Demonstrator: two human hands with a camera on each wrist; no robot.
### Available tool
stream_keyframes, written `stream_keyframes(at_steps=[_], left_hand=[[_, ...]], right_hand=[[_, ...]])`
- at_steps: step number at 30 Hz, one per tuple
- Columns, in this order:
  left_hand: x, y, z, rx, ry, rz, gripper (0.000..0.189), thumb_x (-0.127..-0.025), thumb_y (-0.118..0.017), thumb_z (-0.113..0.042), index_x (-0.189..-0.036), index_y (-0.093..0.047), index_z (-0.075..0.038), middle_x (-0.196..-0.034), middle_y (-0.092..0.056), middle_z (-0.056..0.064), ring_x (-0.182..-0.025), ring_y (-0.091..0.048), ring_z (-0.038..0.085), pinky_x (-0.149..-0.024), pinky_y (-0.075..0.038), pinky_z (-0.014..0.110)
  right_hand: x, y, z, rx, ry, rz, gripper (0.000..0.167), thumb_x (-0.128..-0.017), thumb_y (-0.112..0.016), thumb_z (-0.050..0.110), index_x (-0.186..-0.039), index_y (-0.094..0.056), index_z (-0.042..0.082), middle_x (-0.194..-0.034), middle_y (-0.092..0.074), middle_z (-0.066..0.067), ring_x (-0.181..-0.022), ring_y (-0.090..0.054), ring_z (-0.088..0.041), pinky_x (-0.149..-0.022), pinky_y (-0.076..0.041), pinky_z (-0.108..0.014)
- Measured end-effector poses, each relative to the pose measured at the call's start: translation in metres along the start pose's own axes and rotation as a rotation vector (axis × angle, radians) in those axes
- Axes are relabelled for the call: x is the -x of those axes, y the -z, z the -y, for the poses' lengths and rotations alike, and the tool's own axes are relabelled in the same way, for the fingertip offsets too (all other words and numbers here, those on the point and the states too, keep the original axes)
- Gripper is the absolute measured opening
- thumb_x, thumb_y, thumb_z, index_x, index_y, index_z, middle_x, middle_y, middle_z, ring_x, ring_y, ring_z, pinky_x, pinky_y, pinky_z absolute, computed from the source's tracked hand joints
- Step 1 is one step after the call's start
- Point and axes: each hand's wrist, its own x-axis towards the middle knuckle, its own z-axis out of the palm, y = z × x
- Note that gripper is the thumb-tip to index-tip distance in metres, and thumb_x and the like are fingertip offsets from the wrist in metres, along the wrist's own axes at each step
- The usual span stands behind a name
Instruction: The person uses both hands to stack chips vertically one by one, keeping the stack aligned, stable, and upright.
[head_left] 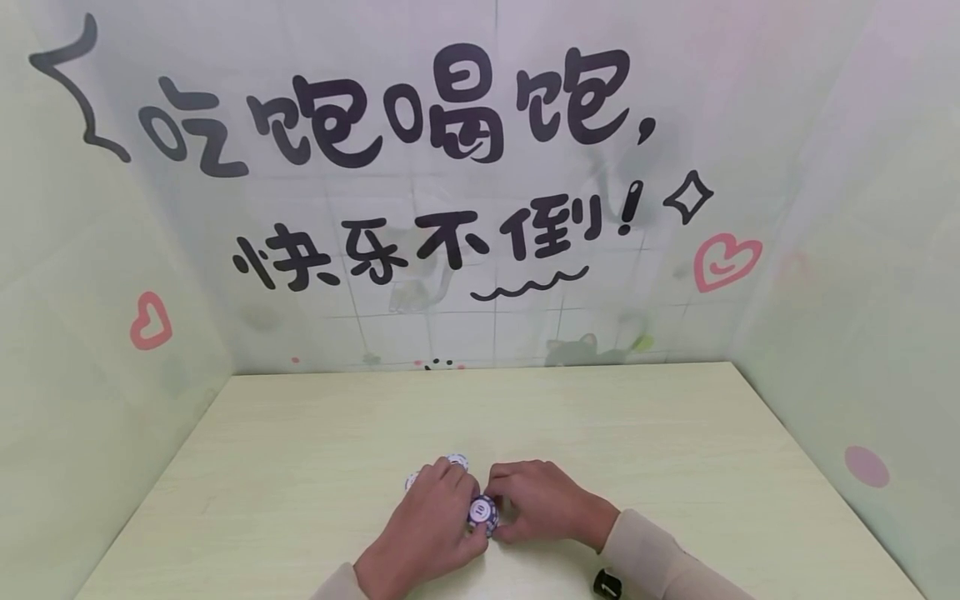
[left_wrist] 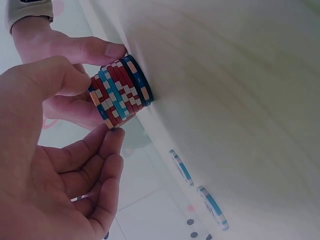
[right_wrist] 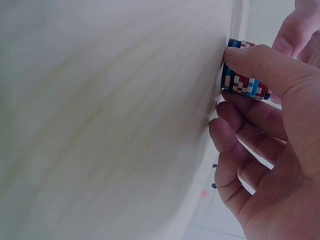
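A stack of poker chips [head_left: 482,510] stands on the table between the two hands, its top face marked 10. Dark blue chips form its base; red and light blue ones with pale edge marks rise above, as the left wrist view shows. My left hand [head_left: 427,527] pinches the stack's upper end between thumb and forefinger. Lower down, my right hand [head_left: 546,504] holds it near the table, its thumb [right_wrist: 247,56] along one side. Two loose chips, one [left_wrist: 181,168] beside the other [left_wrist: 212,207], lie beyond the left hand, partly covered by it in the head view.
The pale wooden table [head_left: 315,433] is enclosed by pale walls [head_left: 810,275] at the back and sides. Large dark writing [head_left: 457,233] covers the back wall. A small black object with a white mark [head_left: 607,584] is near the right sleeve.
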Motion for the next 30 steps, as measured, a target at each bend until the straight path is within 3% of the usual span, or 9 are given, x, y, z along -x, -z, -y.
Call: stream_keyframes(at_steps=[16, 23, 30], left_hand=[[0.006, 0.002, 0.003, -0.026, -0.004, 0.013, 0.036, -0.086, -0.08, -0.043, -0.099, -0.069, -0.012, -0.091, -0.057, -0.003, -0.089, -0.049, 0.019, -0.072, -0.043, 0.031], [0.016, 0.007, 0.013, 0.018, 0.068, 0.032, 0.036, -0.083, -0.082, -0.033, -0.107, -0.071, -0.009, -0.103, -0.064, 0.0, -0.096, -0.053, 0.021, -0.079, -0.047, 0.036], [0.023, 0.01, 0.025, 0.018, 0.146, 0.076, 0.039, -0.083, -0.083, -0.028, -0.113, -0.073, -0.007, -0.105, -0.064, 0.001, -0.099, -0.053, 0.022, -0.084, -0.049, 0.041]], right_hand=[[-0.001, 0.001, 0.001, 0.005, -0.006, 0.013, 0.028, -0.084, -0.093, 0.03, -0.108, -0.081, 0.022, -0.094, -0.06, 0.02, -0.075, -0.048, 0.005, -0.066, -0.041, -0.016], [-0.001, 0.002, 0.002, 0.007, -0.002, 0.018, 0.031, -0.084, -0.094, 0.03, -0.111, -0.081, 0.021, -0.099, -0.064, 0.019, -0.078, -0.051, 0.006, -0.07, -0.044, -0.016], [-0.001, 0.001, 0.002, 0.001, 0.001, 0.018, 0.031, -0.083, -0.094, 0.029, -0.111, -0.081, 0.02, -0.1, -0.066, 0.019, -0.079, -0.051, 0.006, -0.07, -0.045, -0.016]])
